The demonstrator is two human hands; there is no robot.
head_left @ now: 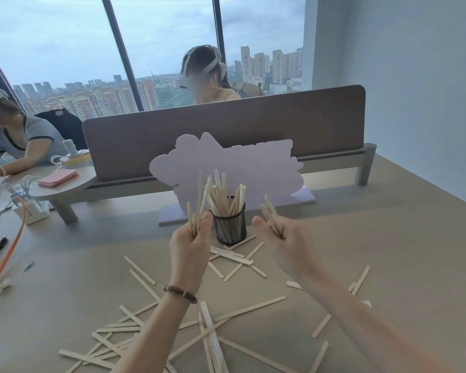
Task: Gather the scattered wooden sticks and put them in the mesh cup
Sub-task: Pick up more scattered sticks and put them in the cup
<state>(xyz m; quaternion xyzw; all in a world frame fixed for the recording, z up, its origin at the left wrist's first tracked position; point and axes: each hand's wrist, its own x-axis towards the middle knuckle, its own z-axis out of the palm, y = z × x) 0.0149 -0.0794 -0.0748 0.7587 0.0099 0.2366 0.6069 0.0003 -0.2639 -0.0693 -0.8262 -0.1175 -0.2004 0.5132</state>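
A black mesh cup (230, 227) stands on the table, holding several wooden sticks (222, 196) that fan upward. My left hand (190, 244) is raised just left of the cup and grips a bundle of sticks (195, 208) pointing up. My right hand (280, 242) is raised just right of the cup, closed on a few sticks (271, 211) that lean left. Many flat wooden sticks (199, 329) lie scattered on the table below my arms, and another small heap (234, 258) lies in front of the cup.
A lilac cut-out board (242, 162) on a base stands right behind the cup, with a brown desk divider (226, 125) beyond it. Cables and a white power strip (30, 208) lie at the left. Two other people sit at neighbouring desks.
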